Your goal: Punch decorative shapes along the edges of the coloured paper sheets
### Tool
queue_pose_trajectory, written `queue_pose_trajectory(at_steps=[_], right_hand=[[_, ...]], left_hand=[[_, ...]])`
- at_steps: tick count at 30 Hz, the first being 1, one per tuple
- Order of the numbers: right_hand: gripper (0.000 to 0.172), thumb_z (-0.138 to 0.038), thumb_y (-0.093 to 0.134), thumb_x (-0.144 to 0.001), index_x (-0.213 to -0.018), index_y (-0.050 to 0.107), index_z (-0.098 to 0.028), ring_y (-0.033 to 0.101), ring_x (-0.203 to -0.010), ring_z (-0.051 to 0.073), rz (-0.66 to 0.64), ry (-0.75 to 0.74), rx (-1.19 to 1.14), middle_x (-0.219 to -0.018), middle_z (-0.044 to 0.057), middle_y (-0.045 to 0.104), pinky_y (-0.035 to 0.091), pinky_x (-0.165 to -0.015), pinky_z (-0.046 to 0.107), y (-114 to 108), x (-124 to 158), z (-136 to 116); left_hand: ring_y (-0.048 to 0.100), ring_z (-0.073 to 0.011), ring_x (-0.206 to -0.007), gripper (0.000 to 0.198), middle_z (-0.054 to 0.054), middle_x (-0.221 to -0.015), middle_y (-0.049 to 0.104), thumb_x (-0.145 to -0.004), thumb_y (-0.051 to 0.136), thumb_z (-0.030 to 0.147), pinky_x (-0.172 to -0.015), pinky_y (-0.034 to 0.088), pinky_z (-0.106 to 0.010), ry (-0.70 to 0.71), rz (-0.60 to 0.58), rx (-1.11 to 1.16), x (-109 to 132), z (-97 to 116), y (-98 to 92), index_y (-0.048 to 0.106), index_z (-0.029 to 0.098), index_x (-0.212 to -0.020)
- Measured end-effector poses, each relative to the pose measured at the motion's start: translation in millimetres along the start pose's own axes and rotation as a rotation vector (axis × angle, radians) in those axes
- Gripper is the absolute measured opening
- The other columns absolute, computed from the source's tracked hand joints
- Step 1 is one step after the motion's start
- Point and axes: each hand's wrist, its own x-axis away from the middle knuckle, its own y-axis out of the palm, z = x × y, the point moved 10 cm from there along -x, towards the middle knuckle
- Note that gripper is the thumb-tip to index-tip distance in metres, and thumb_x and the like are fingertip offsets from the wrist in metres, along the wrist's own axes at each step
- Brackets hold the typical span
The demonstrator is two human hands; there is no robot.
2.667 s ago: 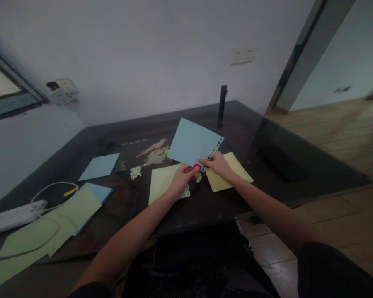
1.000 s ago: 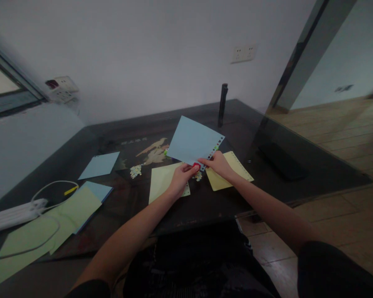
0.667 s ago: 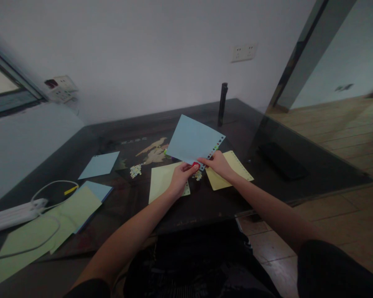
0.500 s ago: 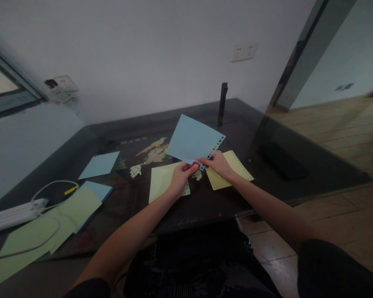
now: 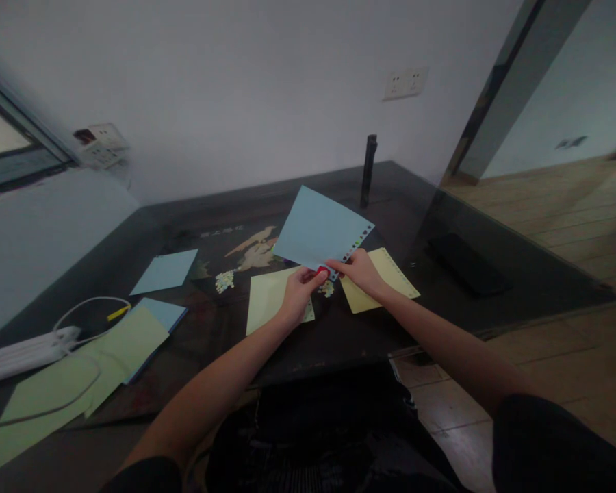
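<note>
A light blue sheet of paper [image 5: 322, 226] is held tilted above the table, with a row of punched holes along its right edge. My right hand [image 5: 362, 272] pinches that edge near its lower corner. Under the thumb of my left hand [image 5: 298, 291] is a small red hole punch [image 5: 323, 271] at the same corner; most of its body is hidden by fingers and paper. Below lie a pale yellow sheet [image 5: 267, 296], a yellow sheet [image 5: 377, 286] with holes along its edge, and a small pile of punched paper bits [image 5: 327, 288].
Another pile of paper bits [image 5: 224, 281] and a blue sheet [image 5: 165, 272] lie on the dark table [image 5: 308, 352]. More yellow-green sheets [image 5: 128, 346] overlap at left beside a white power strip [image 5: 28, 355] with a cable. A black upright object [image 5: 368, 171] and dark flat object [image 5: 465, 263] are farther right.
Hardly anything differs. The blue sheet's far corner has risen slightly, while both hands keep their grip at the same corner.
</note>
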Motion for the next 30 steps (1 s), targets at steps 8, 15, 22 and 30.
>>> queue_pose_trajectory(at_steps=[8,15,22,30], right_hand=[[0.026,-0.039,0.069,-0.070,-0.070,0.064,-0.014,0.060,-0.053,0.017,0.012,-0.003,-0.019,-0.060,0.005,0.065,0.050,-0.049,0.028,-0.1,-0.8,1.7],[0.024,-0.037,0.069,-0.070,-0.071,0.064,-0.014,0.057,-0.049,0.015,0.010,0.010,-0.032,-0.057,0.004,0.064,0.050,-0.046,0.026,-0.2,-0.6,3.0],[0.023,-0.037,0.068,-0.070,-0.070,0.064,-0.014,0.056,-0.048,0.013,-0.009,-0.004,-0.041,-0.060,0.005,0.065,0.050,-0.047,0.027,1.7,-2.3,3.9],[0.026,-0.038,0.069,-0.070,-0.069,0.064,-0.013,0.056,-0.048,0.014,0.009,-0.012,-0.027,-0.059,0.005,0.065,0.051,-0.047,0.028,0.6,-2.7,6.4]], left_hand=[[0.065,-0.0204,-0.087,0.033,-0.008,-0.093,0.072,-0.068,0.076,0.035,-0.085,0.046,-0.034,0.023,-0.020,-0.025,-2.3,-0.3,0.6,0.071,0.014,-0.093],[0.065,-0.0217,-0.089,0.035,-0.008,-0.094,0.073,-0.065,0.078,0.035,-0.087,0.045,-0.035,0.014,-0.030,-0.033,-4.5,-0.5,0.0,0.071,0.014,-0.093],[0.065,-0.0225,-0.090,0.037,-0.009,-0.096,0.073,-0.064,0.078,0.037,-0.088,0.044,-0.036,-0.014,-0.049,-0.049,-4.9,1.0,1.0,0.071,0.014,-0.093],[0.065,-0.0234,-0.090,0.035,-0.010,-0.092,0.073,-0.064,0.079,0.036,-0.087,0.045,-0.036,-0.051,-0.057,-0.040,-4.3,0.2,0.4,0.071,0.013,-0.089]])
